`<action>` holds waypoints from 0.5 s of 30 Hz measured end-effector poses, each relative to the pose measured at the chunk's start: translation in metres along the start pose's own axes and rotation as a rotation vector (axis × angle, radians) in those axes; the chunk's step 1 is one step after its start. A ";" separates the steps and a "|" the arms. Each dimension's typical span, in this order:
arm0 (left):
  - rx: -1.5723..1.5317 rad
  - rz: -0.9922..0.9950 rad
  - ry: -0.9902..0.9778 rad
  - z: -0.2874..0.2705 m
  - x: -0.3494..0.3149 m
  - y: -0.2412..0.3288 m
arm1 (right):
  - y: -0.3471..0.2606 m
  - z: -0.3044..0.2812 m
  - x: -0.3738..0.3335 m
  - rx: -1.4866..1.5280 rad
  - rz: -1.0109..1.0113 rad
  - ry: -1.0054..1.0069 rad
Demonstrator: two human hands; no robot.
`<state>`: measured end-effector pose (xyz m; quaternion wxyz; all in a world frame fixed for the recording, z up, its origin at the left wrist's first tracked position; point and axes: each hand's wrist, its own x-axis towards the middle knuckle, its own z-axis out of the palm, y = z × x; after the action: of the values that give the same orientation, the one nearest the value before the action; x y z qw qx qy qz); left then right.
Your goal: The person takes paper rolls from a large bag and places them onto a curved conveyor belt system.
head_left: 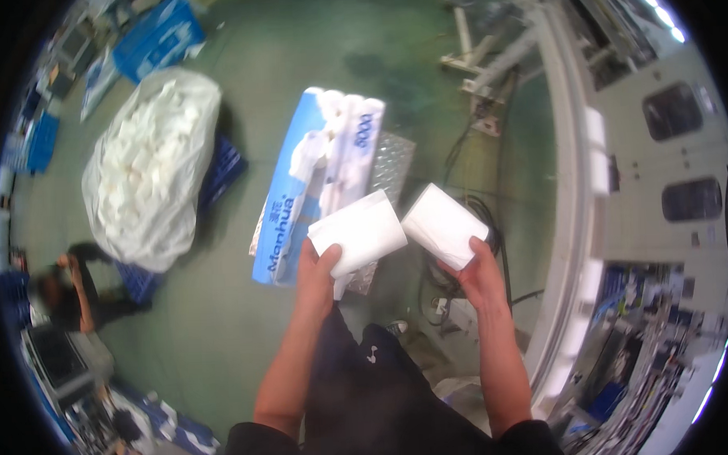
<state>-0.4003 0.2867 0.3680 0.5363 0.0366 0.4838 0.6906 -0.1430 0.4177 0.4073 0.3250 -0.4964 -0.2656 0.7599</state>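
My left hand (317,269) is closed round a white paper roll (360,232), with the thumb lying across its near side. A second white paper roll (446,223) is gripped from below by my right hand (479,271). Both rolls look somewhat flattened and tilt towards each other, with a narrow gap between them. Just beyond my left hand stands a blue-and-white printed plastic pack (294,186), with white roll shapes along its top. The left roll covers part of the pack's near end.
At the left, a big clear plastic bag (149,167) full of white rolls rests by a blue crate (223,170). A crouching person (89,289) is near it. Silvery sheeting (391,166) lies beside the pack. Cables (492,223) run along the floor, before a grey machine (658,161).
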 end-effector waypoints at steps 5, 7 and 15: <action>0.097 0.080 -0.227 0.078 -0.050 -0.030 | -0.030 -0.075 -0.106 0.247 -0.201 0.024; 0.188 0.072 -0.316 0.099 -0.065 -0.041 | -0.032 -0.102 -0.138 0.293 -0.291 0.021; 0.251 -0.119 -0.523 0.162 -0.114 -0.070 | -0.042 -0.160 -0.245 0.365 -0.563 0.095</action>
<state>-0.2103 0.2967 0.4575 0.6734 0.2509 0.4123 0.5600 0.0874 0.2723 0.5217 0.6175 -0.3722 -0.2363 0.6513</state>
